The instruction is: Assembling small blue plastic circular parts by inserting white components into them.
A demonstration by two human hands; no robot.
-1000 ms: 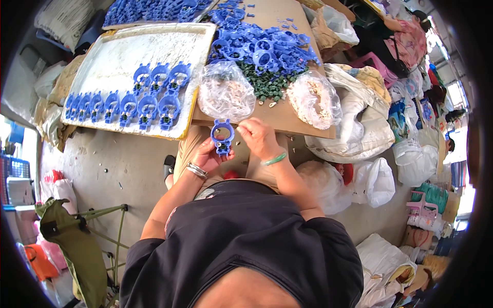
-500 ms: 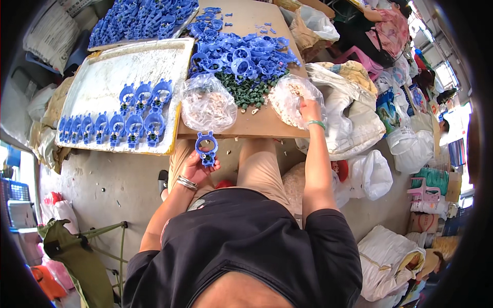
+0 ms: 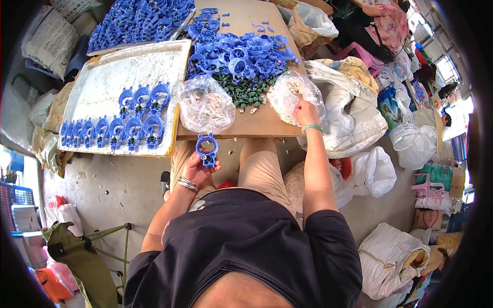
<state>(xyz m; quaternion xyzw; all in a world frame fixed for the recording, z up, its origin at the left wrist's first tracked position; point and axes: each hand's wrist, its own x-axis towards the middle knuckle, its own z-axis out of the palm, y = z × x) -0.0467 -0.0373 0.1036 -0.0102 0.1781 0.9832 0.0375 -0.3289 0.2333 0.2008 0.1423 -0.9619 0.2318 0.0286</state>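
Note:
Above my lap, my left hand [image 3: 195, 167] grips a blue plastic ring-shaped figure [image 3: 207, 150] with two small ears and a dark green piece at its lower end. My right hand [image 3: 305, 113] is in the mouth of a clear plastic bag [image 3: 285, 97] of small cream-white parts at the table's right front; its fingers are bent together, and what they pinch is hidden. A second clear bag [image 3: 206, 104] of similar parts stands to the left. Between the bags lie dark green pieces [image 3: 242, 92], with a heap of blue figures [image 3: 241, 56] behind them.
On the left, a white foam board [image 3: 126, 64] with a yellow edge carries blue figures in rows. Another blue pile [image 3: 138, 23] lies behind it. White sacks [image 3: 339, 118] crowd the table's right side. A green folding chair [image 3: 82, 262] stands at lower left; another person [image 3: 387, 25] sits far right.
My right hand has shifted slightly left and down at the bag. The left hand keeps the blue figure in nearly the same place. The whole view has shifted slightly.

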